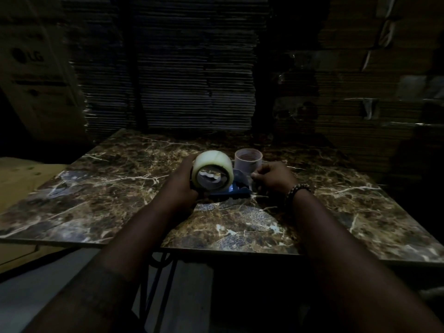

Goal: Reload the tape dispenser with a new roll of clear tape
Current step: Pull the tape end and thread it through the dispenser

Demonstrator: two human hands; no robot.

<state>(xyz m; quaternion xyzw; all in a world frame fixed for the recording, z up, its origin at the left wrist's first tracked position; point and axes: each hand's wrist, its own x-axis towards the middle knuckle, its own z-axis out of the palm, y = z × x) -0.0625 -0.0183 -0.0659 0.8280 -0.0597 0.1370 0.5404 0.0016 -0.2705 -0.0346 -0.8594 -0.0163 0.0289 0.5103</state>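
A full roll of clear tape (212, 164) stands on edge at the middle of the marble table (96, 188), its hole facing me. My left hand (183, 182) grips the roll from its left side. Under and to the right of the roll lies the blue tape dispenser (236, 191), partly hidden by the roll. My right hand (272, 177) rests at the dispenser's right end, fingers pinched together there; what they pinch is too dark to tell. An empty tape core (248, 160) stands just behind the dispenser.
Stacks of flattened cardboard (192, 75) rise behind the table. A large carton (36, 75) leans at the far left, and a lower box (19, 179) sits beside the table's left edge. The table's near edge runs across the middle of the view.
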